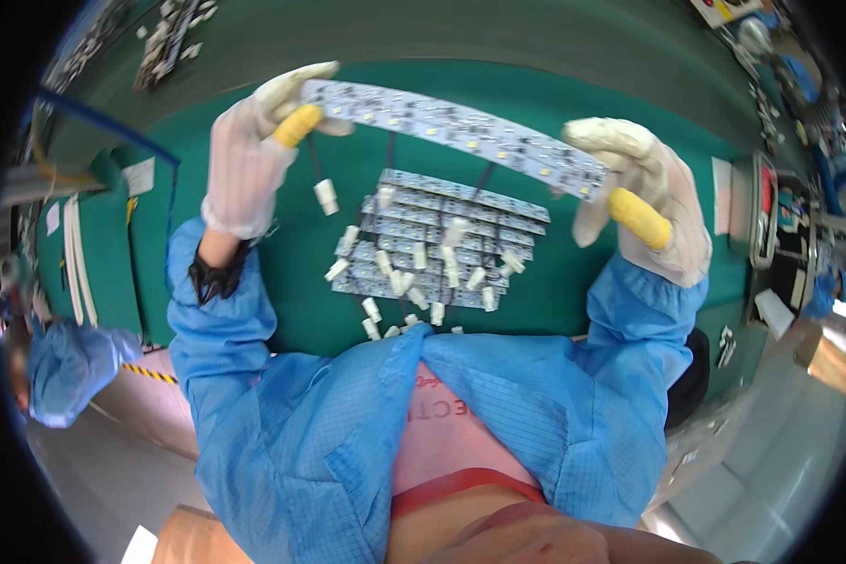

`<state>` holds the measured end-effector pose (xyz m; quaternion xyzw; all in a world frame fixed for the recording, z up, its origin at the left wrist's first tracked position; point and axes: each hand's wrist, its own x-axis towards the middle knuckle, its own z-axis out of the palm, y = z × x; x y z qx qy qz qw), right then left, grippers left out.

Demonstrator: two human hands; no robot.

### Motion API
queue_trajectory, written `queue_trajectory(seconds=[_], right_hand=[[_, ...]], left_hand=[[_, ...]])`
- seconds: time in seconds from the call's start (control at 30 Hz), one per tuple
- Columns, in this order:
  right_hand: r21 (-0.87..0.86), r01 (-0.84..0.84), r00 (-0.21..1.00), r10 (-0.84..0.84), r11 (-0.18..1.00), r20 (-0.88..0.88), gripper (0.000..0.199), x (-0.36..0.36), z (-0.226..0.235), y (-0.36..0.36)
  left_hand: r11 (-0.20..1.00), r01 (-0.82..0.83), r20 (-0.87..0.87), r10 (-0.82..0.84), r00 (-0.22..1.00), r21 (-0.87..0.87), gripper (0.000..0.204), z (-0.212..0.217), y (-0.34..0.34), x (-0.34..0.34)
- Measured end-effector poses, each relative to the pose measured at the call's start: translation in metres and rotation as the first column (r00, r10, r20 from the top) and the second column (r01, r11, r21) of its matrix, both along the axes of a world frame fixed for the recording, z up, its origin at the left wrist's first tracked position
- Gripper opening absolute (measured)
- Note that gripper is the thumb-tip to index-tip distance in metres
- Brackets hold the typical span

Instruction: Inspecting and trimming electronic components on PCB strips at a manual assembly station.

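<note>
A long white LED circuit board strip [442,129] is held up, slightly tilted, between my hands. My gloved left hand [254,155] pinches its left end, with a yellow cover on the thumb. At the other end, my gloved right hand [644,188] grips the strip with thumb and fingers, the thumb also in yellow. Dark wires hang from the raised strip, one ending in a white connector [326,196]. Below it, several more LED strips [465,195] lie in overlapping rows on the green mat [301,310]. White plugs on dark leads [402,282] are scattered over these rows.
A black band [218,279] circles my left wrist. More boards with white plugs [169,42] lie at the far left. A metal-edged tray [763,211] stands at the right. A blue-sleeved person [75,371] is at the left, and a cardboard box [832,362] is at the right.
</note>
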<state>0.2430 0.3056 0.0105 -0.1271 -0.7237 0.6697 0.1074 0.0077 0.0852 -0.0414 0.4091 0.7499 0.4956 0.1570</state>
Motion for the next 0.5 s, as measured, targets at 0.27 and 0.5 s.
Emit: queue_trajectory(seconds=[0.27,0.5], right_hand=[[0.179,-0.057,0.990,0.079,0.982,-0.117,0.049,-0.003,-0.012,0.026],[0.122,0.087,0.992,-0.075,0.989,-0.102,0.049,-0.015,-0.038,0.032]], left_hand=[[0.956,-0.027,0.249,-0.049,0.967,0.291,0.051,0.007,0.000,0.014],[0.860,0.272,0.191,-0.382,0.904,0.431,0.040,-0.001,0.004,0.008]])
